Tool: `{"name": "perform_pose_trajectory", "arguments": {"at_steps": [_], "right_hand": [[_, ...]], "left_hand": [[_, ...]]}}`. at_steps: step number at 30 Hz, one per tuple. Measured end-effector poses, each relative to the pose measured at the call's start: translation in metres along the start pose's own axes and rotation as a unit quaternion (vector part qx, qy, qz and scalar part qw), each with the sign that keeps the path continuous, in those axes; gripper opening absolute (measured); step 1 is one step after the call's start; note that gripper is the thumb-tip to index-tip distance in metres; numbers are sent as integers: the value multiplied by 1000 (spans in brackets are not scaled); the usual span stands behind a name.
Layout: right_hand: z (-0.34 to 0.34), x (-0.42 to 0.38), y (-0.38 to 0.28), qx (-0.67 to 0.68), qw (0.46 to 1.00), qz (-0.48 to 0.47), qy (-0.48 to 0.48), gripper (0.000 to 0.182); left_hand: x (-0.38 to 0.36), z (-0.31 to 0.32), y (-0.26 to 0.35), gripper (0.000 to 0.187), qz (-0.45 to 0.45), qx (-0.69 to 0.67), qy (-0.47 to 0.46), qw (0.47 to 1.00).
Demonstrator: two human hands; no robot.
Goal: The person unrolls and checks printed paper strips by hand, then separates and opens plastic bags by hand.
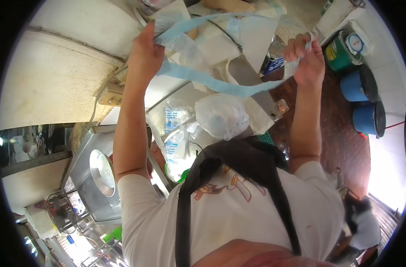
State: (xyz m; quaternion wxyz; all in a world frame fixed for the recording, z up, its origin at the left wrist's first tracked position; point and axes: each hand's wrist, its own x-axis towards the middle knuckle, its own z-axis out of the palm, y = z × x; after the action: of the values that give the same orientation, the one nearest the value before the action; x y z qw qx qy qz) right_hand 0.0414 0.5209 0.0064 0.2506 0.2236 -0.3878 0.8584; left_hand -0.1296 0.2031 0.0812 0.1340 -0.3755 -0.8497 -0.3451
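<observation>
Both grips closed on blue strip (221, 84): left hand (145, 51), right hand (307, 60); strip sags between.

A broad cream-coloured plaster wall (56, 75) fills the upper left of the frame. Below it, at left centre, stands a stainless-steel counter (85, 171) bearing a round metal lid (102, 171). A dark reddish-brown tiled floor (345, 147) runs down the right side, where two blue plastic buckets (361, 100) and a green tin drum (339, 53) stand. Bright daylight floods in at the lower right edge.
</observation>
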Motion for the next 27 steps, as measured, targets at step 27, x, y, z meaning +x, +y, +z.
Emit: {"name": "perform_pose_trajectory", "arguments": {"at_steps": [27], "right_hand": [[91,23,29,-321,905,252,-120,14]], "left_hand": [[-14,-1,25,33,-221,-559,-91,794]]}}
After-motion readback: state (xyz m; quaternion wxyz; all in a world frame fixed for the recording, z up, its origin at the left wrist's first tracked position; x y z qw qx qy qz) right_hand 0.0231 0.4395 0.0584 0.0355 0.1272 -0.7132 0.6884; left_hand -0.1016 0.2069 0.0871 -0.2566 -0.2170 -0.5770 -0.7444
